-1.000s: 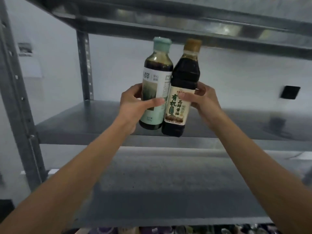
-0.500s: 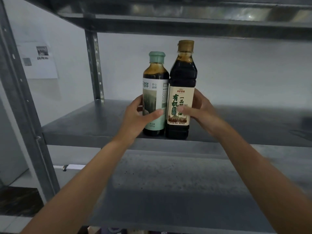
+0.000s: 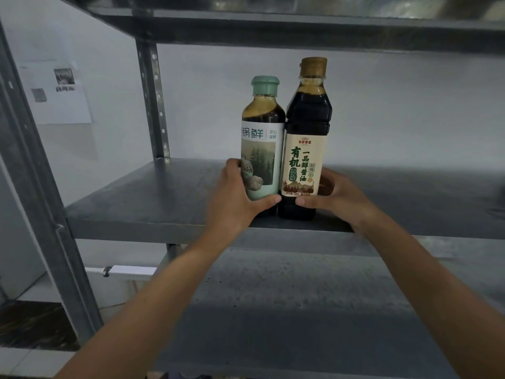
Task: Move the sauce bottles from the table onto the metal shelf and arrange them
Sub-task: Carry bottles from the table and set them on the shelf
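Green-capped bottle (image 3: 262, 149) stands upright on the metal shelf (image 3: 136, 198), touching the brown-capped bottle (image 3: 306, 132) at its three o'clock. Left grip (image 3: 232, 199) curls round the first near its base; right grip (image 3: 336, 198) wraps the second likewise.

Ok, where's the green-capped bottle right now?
In the head view the green-capped bottle stands upright near the front edge of the metal shelf, left of and touching the brown-capped bottle, with the left hand gripping its lower half.
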Demonstrator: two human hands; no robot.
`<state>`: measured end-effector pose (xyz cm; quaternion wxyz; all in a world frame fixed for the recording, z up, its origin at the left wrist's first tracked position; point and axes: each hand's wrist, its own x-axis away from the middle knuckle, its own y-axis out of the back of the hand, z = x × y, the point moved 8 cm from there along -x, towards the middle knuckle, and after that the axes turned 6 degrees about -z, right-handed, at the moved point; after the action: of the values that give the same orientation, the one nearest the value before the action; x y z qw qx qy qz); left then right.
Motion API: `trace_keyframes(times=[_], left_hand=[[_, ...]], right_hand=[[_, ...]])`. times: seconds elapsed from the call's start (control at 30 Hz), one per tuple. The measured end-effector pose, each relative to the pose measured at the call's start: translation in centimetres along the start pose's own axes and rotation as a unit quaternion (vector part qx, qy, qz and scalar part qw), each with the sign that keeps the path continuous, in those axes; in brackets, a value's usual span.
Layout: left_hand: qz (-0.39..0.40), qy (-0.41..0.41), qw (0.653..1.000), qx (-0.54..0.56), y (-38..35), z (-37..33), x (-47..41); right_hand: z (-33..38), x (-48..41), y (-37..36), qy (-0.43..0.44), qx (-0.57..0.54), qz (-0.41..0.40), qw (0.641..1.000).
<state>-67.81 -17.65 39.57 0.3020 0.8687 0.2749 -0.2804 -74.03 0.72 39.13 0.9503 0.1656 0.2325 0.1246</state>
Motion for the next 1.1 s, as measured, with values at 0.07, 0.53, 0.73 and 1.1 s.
trace_keyframes(times=[0.07, 0.53, 0.73, 1.1], left_hand=[[0.032, 0.019, 0.999, 0.015, -0.5, 0.6, -0.1], [0.121, 0.058, 0.986, 0.096, -0.3, 1.9, 0.1], [0.103, -0.018, 0.994, 0.044, -0.2, 0.7, 1.1], [0.078, -0.317, 0.940, 0.100, -1.5, 0.1, 17.6]], right_hand=[[0.0, 0.1, 0.1, -0.002, -0.005, -0.006, 1.000], [0.1, 0.9, -0.2, -0.008, 0.028, -0.011, 1.000], [1.3, 2.9, -0.5, -0.035, 0.080, -0.040, 0.995], [-3.4, 26.3, -3.9, -0.087, 0.465, -0.326, 0.818]])
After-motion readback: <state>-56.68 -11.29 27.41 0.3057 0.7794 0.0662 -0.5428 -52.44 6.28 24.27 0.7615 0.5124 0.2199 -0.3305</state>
